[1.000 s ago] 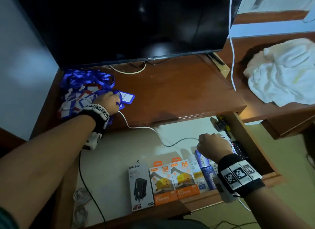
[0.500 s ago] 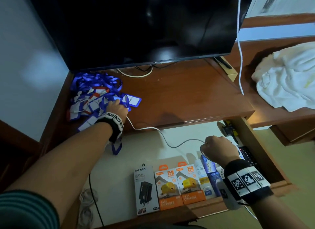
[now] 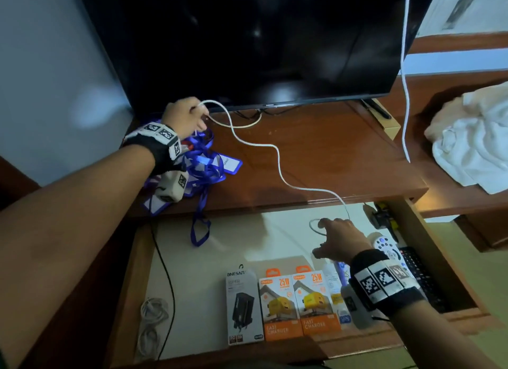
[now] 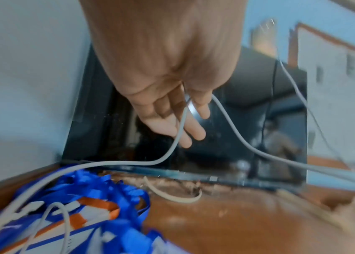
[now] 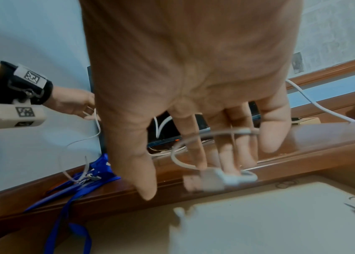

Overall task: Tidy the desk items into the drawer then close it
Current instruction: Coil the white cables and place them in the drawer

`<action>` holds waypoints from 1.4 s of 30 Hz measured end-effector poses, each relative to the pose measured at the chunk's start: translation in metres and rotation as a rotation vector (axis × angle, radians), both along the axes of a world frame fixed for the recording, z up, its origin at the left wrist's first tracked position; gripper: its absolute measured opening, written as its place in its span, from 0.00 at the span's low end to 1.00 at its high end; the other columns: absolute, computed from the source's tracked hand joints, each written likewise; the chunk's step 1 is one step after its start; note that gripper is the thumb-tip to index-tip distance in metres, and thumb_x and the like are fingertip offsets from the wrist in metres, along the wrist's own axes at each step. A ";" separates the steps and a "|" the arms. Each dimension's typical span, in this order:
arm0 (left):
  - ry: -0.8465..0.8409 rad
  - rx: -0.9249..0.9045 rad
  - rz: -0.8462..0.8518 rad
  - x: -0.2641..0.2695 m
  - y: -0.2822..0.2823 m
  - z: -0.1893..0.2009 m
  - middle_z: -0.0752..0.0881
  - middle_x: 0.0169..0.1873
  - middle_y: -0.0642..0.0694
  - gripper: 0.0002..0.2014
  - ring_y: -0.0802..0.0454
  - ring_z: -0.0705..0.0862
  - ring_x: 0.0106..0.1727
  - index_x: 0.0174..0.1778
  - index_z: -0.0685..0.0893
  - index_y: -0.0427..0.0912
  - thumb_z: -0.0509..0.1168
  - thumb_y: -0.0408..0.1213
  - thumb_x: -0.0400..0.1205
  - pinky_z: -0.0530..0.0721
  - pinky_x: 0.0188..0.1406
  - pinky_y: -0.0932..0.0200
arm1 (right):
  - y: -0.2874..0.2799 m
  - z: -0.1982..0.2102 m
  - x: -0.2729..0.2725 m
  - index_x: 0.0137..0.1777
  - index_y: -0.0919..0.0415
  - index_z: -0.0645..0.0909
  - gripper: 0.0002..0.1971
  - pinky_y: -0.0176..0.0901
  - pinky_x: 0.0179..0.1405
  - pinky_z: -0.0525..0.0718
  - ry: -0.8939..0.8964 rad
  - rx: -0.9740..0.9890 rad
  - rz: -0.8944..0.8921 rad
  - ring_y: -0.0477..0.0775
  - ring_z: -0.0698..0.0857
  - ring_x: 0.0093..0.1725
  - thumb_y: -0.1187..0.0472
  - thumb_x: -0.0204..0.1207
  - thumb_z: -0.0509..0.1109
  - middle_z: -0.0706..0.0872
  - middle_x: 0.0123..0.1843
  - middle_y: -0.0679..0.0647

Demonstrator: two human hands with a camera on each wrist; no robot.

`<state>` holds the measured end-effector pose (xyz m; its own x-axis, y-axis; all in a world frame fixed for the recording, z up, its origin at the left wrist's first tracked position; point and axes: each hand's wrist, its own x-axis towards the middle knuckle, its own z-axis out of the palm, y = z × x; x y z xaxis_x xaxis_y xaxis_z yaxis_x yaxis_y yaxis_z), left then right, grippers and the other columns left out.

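Observation:
A white cable [image 3: 277,159] runs from the desk top down into the open drawer [image 3: 437,261]. My left hand [image 3: 187,115] is raised near the TV's lower edge and pinches the cable [image 4: 237,134] between thumb and fingers [image 4: 193,130]. Below it lies a tangle of blue lanyards with badge holders [image 3: 203,165], one strap hanging over the desk edge. Over the drawer, my right hand [image 3: 330,236] has its fingers [image 5: 269,134] spread and straight. The cable's other end [image 5: 233,131] loops around them, with the plug by the fingertips.
Boxed chargers, one black [image 3: 243,305] and two orange [image 3: 286,305], stand at the drawer's front beside small blue-white packs. A white remote [image 3: 384,245] and a black one lie at its right. The TV [image 3: 261,38] fills the back. A white towel [image 3: 478,137] lies right.
My left hand left the lanyard pile and lifted the white cable up toward the TV. My right hand went from a fist to spread fingers with the cable end looped on them.

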<state>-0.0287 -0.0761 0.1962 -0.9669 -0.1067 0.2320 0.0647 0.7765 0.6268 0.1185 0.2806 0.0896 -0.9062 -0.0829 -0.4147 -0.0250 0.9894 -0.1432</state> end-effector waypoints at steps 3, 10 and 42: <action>0.159 0.140 -0.009 0.005 0.004 0.030 0.88 0.32 0.46 0.11 0.63 0.87 0.32 0.48 0.82 0.47 0.54 0.40 0.88 0.87 0.39 0.59 | -0.010 0.006 -0.005 0.74 0.50 0.71 0.35 0.55 0.67 0.72 0.042 -0.021 0.046 0.57 0.72 0.71 0.45 0.67 0.76 0.77 0.70 0.53; 0.313 0.184 -0.135 0.038 0.034 0.064 0.88 0.34 0.50 0.10 0.60 0.88 0.39 0.50 0.84 0.47 0.57 0.39 0.86 0.86 0.46 0.62 | -0.047 0.047 -0.017 0.44 0.62 0.87 0.09 0.43 0.44 0.84 0.554 -0.629 -0.055 0.56 0.88 0.45 0.57 0.69 0.76 0.91 0.43 0.55; -0.427 0.187 -0.263 0.165 0.032 -0.078 0.84 0.28 0.56 0.08 0.62 0.79 0.31 0.37 0.87 0.55 0.69 0.40 0.81 0.78 0.39 0.60 | -0.013 0.068 -0.015 0.28 0.59 0.73 0.17 0.41 0.28 0.66 0.483 -1.377 -0.726 0.45 0.69 0.22 0.78 0.64 0.75 0.74 0.19 0.43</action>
<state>0.1364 -0.0438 0.1177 -0.9705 0.1506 -0.1881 -0.0490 0.6408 0.7661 0.1032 0.2680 0.1573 -0.9344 0.3485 -0.0741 0.0606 -0.0494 -0.9969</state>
